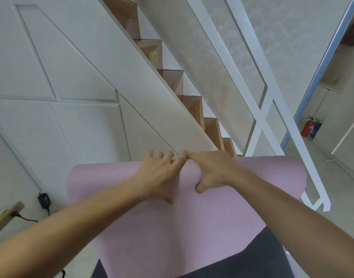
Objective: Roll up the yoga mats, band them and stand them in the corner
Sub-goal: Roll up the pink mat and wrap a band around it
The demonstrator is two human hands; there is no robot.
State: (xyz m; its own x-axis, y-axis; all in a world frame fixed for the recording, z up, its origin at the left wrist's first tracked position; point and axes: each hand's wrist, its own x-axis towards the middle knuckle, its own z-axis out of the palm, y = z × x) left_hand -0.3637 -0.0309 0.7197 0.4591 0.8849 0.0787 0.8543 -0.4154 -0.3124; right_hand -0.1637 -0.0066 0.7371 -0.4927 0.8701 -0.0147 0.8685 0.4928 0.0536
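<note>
A pink yoga mat (pixel 116 199) lies flat on the floor and runs away from me toward the foot of the stairs. Its far end is curled up into the start of a roll. My left hand (pixel 158 175) lies on that curled end with its fingers spread and fairly straight. My right hand (pixel 210 171) sits beside it, touching it at the fingertips, with fingers hooked over the roll's far side and the thumb tucked under on the near side. No band is visible.
White panelled wall at left. A wooden staircase (pixel 192 105) with a white railing (pixel 260 121) rises just beyond the mat. A power strip (pixel 8 215) and black adapter (pixel 44 200) lie on the floor at left. A red fire extinguisher (pixel 307 127) stands far right. My dark-clothed knees are at the bottom.
</note>
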